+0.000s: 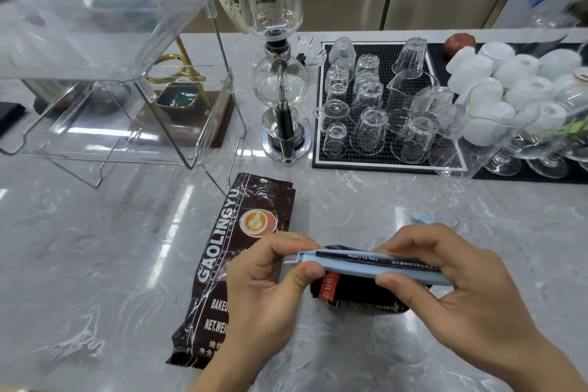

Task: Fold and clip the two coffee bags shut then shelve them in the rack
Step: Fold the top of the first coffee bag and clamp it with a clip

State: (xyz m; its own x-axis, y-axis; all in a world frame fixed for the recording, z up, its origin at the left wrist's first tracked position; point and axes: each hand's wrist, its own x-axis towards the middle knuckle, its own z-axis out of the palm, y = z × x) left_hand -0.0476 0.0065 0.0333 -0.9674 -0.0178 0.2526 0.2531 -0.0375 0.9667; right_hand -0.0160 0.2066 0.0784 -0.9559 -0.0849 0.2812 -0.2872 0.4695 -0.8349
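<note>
Head view: left hand (264, 283) and right hand (445, 277) each pinch one end of a pale blue clip (375, 264) set across the folded top of a coffee bag (356, 294). Second coffee bag (229, 267) lies flat just left of the left hand; clear rack (127, 124) stands well beyond it.

Glossy foil coffee bag (235, 264), matt plastic clip (366, 264), polished marble counter (95, 264)

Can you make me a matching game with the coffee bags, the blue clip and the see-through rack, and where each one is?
Things:
1. Flat coffee bag
2. Blue clip
3. Clear rack
4. Upside-down glasses

Places:
A. On the black mat
B. Back left of the counter
C. Lying on the counter, left of the hands
D. Pinched in both hands across the other bag's top

Pairs: 1-C, 2-D, 3-B, 4-A
</note>
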